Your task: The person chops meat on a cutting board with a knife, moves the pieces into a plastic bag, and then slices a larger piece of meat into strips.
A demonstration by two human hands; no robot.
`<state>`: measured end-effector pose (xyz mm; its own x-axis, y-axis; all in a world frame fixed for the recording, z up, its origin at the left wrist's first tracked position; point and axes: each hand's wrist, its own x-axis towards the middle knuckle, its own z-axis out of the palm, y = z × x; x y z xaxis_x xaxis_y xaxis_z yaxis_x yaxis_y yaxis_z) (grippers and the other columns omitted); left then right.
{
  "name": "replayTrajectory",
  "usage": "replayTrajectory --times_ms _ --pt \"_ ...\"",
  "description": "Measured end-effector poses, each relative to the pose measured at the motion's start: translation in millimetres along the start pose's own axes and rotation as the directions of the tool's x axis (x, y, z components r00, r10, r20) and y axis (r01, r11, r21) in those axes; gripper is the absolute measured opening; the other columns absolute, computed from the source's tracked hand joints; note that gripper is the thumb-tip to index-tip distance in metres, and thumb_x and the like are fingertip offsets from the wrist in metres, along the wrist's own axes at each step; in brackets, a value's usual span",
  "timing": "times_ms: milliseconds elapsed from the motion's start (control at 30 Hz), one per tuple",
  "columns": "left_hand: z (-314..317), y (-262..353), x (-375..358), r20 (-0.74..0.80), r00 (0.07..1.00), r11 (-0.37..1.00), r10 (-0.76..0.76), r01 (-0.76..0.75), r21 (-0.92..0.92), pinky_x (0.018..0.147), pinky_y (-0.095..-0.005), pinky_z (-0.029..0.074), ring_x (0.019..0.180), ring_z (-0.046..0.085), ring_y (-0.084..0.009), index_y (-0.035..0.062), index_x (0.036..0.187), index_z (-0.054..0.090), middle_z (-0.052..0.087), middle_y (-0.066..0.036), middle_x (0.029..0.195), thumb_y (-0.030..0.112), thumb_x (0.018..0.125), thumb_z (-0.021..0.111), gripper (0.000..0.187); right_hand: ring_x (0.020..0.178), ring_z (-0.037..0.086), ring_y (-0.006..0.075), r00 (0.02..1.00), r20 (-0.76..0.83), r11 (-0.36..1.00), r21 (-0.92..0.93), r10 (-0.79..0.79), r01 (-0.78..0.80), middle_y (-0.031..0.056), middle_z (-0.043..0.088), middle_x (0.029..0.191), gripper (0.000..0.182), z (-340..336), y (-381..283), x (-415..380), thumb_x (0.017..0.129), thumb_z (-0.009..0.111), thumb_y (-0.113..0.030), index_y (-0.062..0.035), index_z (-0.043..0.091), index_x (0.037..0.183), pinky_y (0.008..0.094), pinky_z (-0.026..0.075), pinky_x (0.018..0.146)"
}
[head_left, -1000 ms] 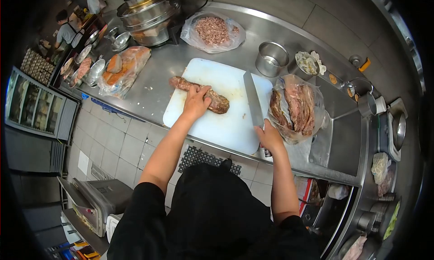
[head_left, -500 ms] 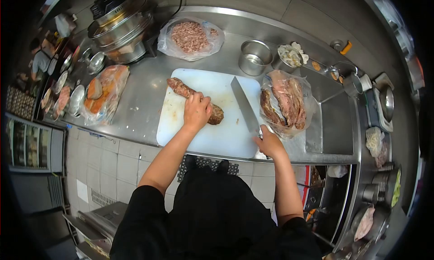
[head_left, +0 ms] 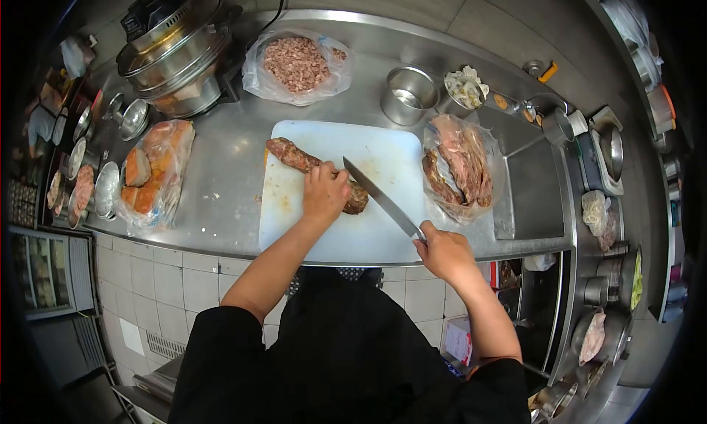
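Observation:
A long browned piece of meat (head_left: pixel 292 155) lies diagonally on the white cutting board (head_left: pixel 294 232). My left hand (head_left: pixel 325 194) is closed over its lower right part, fingers wrapped on top. My right hand (head_left: pixel 446 251) grips the handle of a large knife (head_left: pixel 384 201), whose blade slants up and left, its tip close to the meat by my left fingers. Whether the blade touches the meat cannot be made out. Right of the board, an open plastic bag holds several more long pieces of meat (head_left: pixel 462 155).
Behind the board are a bag of diced meat (head_left: pixel 296 64), an empty steel pot (head_left: pixel 409 95) and a pot of pale pieces (head_left: pixel 465 87). Bagged orange-brown blocks (head_left: pixel 158 166) lie at left. A sink (head_left: pixel 534 184) is at right, a steel appliance (head_left: pixel 173 55) at back left.
My right hand has turned the knife, and its tip has swung left and down toward the meat. My left hand stays on the meat. The whole view has shifted slightly.

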<state>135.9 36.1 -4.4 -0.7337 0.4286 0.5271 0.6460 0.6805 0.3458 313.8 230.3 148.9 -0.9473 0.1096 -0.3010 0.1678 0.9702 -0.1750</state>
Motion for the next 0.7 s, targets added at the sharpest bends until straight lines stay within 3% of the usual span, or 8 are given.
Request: replayTrajectory --times_ms 100,333,533,700 --pt "0.7 3.7 -0.1 0.012 1.000 0.999 -0.003 0.003 0.032 0.083 -0.0443 0.041 0.097 0.049 -0.0299 0.0126 0.099 0.062 0.051 -0.010 0.108 0.014 0.071 0.072 0.030 0.075 0.068 0.0382 0.996 0.085 0.999 -0.048 -0.012 0.016 0.0194 0.069 0.076 0.024 -19.5 5.9 -11.4 0.094 0.058 -0.024 -0.0023 0.050 0.099 0.0489 0.052 0.069" --pt "6.5 1.2 -2.6 -0.010 0.999 0.998 -0.032 0.032 0.049 0.086 -0.0429 0.040 0.100 0.049 -0.0287 0.0142 0.098 0.063 0.051 -0.009 0.111 0.018 0.071 0.074 0.030 0.080 0.067 0.0404 0.985 0.146 0.995 0.036 -0.093 0.089 0.0209 0.069 0.082 0.023 -8.8 17.7 10.7 0.095 0.057 -0.022 -0.0013 0.050 0.102 0.0505 0.052 0.072" --pt "9.6 -2.1 -4.2 -0.036 0.999 0.999 -0.018 0.019 0.047 0.086 -0.0440 0.041 0.099 0.049 -0.0299 0.0132 0.100 0.064 0.052 -0.010 0.109 0.016 0.071 0.071 0.030 0.082 0.067 0.0417 0.992 0.099 0.981 0.189 -0.071 0.052 0.0222 0.068 0.085 0.025 46.4 -7.0 71.2 0.096 0.052 -0.023 -0.0008 0.050 0.107 0.0524 0.051 0.074" --pt "7.4 -1.5 -1.9 -0.023 0.999 0.999 -0.030 0.031 0.043 0.087 -0.0445 0.041 0.099 0.049 -0.0303 0.0129 0.102 0.064 0.052 -0.010 0.108 0.015 0.072 0.070 0.030 0.085 0.067 0.0414 0.993 0.057 0.972 0.220 -0.101 0.086 0.0224 0.069 0.087 0.025 34.8 -12.7 87.8 0.096 0.050 -0.023 -0.0020 0.050 0.109 0.0512 0.051 0.076"
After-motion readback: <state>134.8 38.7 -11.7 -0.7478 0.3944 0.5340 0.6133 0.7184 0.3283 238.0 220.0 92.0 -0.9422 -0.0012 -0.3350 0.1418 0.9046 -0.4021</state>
